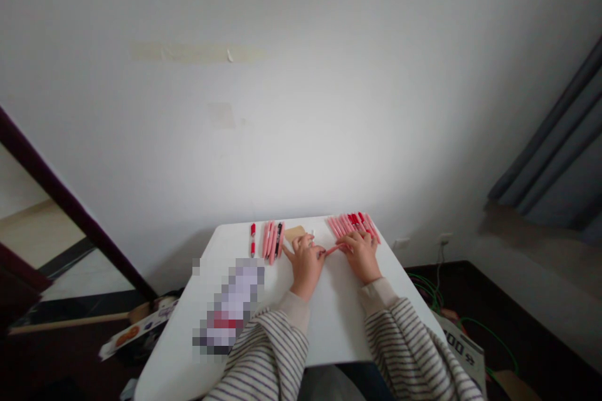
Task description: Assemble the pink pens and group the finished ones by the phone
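A slim pink pen lies slantwise between my two hands over the white table. With its fingertips closed, my left hand pinches the pen's left end. My right hand has its fingers bent round the other end, which they partly hide. Just beyond my right hand is a row of several pink and red pens side by side. To the left of my left hand lie several more pink pens with a black pen among them. One red pen lies apart at the far left.
A tan flat piece lies behind my left hand. A pixelated pale purple item rests on the white table, left of my left arm. The wall stands behind the table. Green cables run on the floor at right.
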Action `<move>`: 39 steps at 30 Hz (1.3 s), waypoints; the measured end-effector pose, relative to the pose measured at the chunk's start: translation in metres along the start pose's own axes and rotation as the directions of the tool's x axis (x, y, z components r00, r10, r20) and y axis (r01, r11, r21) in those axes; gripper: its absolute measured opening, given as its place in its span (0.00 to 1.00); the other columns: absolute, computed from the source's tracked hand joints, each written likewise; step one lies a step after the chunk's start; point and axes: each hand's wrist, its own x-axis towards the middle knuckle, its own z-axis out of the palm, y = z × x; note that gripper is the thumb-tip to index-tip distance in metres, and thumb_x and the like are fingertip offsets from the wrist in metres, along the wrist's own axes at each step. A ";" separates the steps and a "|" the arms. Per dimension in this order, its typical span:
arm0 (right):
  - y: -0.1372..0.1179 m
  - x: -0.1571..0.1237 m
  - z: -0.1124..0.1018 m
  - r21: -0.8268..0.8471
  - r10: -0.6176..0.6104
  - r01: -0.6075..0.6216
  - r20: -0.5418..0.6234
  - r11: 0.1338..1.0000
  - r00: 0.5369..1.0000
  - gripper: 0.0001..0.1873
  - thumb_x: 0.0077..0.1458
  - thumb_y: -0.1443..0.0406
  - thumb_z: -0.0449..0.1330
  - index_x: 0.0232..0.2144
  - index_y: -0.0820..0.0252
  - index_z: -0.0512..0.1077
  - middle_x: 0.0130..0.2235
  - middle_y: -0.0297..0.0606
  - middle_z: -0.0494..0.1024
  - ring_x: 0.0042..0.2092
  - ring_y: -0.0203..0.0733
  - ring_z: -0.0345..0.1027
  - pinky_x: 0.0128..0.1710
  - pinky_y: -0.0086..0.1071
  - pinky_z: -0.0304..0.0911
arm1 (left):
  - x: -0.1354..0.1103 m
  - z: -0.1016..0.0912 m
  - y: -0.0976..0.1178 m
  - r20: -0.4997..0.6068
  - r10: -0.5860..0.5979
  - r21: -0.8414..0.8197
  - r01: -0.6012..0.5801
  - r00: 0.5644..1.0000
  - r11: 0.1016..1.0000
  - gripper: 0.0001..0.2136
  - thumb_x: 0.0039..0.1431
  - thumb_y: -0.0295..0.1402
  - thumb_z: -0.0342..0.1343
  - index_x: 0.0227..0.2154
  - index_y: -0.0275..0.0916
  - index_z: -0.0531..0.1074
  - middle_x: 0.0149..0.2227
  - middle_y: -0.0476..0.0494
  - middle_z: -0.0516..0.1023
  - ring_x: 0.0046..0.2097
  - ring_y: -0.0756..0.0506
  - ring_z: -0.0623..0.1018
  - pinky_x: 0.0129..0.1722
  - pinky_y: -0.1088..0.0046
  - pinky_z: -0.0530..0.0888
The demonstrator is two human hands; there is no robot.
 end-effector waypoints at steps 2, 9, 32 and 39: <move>0.001 0.000 0.002 -0.008 -0.006 0.006 -0.017 1.000 1.000 0.07 0.56 0.63 0.60 0.35 0.44 0.78 0.43 0.35 0.76 0.52 0.50 0.58 0.54 0.48 0.42 | 0.000 -0.001 0.001 0.002 0.002 0.003 -0.002 1.000 1.000 0.02 0.50 0.38 0.62 0.28 0.51 0.80 0.51 0.48 0.73 0.56 0.38 0.65 0.61 0.36 0.43; 0.002 0.000 0.005 -0.055 -0.026 0.024 -0.021 0.998 0.999 0.07 0.57 0.60 0.60 0.37 0.42 0.78 0.43 0.36 0.74 0.50 0.50 0.57 0.56 0.50 0.39 | 0.000 -0.004 0.003 0.060 -0.009 0.018 0.008 0.998 1.000 0.03 0.51 0.38 0.61 0.29 0.51 0.80 0.52 0.47 0.73 0.57 0.38 0.64 0.61 0.36 0.43; 0.007 0.001 0.009 -0.038 0.022 -0.023 -0.026 0.999 0.999 0.07 0.57 0.61 0.59 0.37 0.47 0.77 0.43 0.37 0.75 0.49 0.49 0.58 0.53 0.47 0.43 | -0.001 -0.001 0.003 0.007 0.019 0.040 -0.019 1.000 0.999 0.03 0.52 0.35 0.59 0.28 0.48 0.78 0.52 0.46 0.73 0.57 0.39 0.64 0.62 0.36 0.41; 0.012 0.002 0.012 -0.077 0.072 -0.084 -0.139 0.994 0.988 0.06 0.56 0.61 0.60 0.34 0.50 0.77 0.44 0.37 0.76 0.48 0.49 0.58 0.53 0.48 0.43 | -0.003 -0.002 0.003 -0.017 0.074 0.081 -0.073 0.997 0.994 0.03 0.52 0.34 0.58 0.28 0.45 0.77 0.51 0.46 0.72 0.56 0.39 0.64 0.62 0.37 0.39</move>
